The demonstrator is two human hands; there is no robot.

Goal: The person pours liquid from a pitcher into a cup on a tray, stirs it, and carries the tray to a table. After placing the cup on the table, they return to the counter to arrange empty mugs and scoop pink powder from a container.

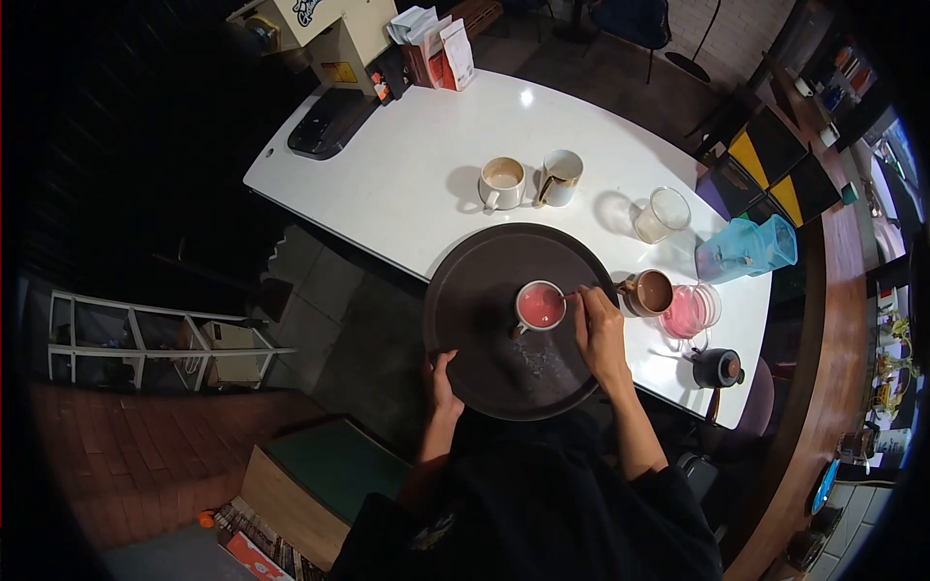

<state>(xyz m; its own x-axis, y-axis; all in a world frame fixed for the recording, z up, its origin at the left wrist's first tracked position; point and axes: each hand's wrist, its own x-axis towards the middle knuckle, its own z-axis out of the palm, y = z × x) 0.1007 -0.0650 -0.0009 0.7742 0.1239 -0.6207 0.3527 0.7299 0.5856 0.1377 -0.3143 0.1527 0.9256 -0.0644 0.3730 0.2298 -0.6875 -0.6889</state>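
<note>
A round dark tray [475,363] overlaps the near edge of the white table. On it stands a small cup [541,306] with pink inside, its handle toward me. My left hand [443,387] grips the tray's left rim, thumb on top. At the cup's right rim, my right hand [598,334] has its fingers pinched together; what they hold, perhaps a thin handle, is too small to make out. Just right of the tray are a brown mug [652,292] and a clear glass vessel with pink in it [690,312].
Two mugs, one beige [503,184] and one white [562,177], stand beyond the tray on the white table [407,165]. Farther right are a clear glass [664,215], a blue pitcher [736,250] and a black pot [715,368]. A wooden counter [823,387] runs along the right.
</note>
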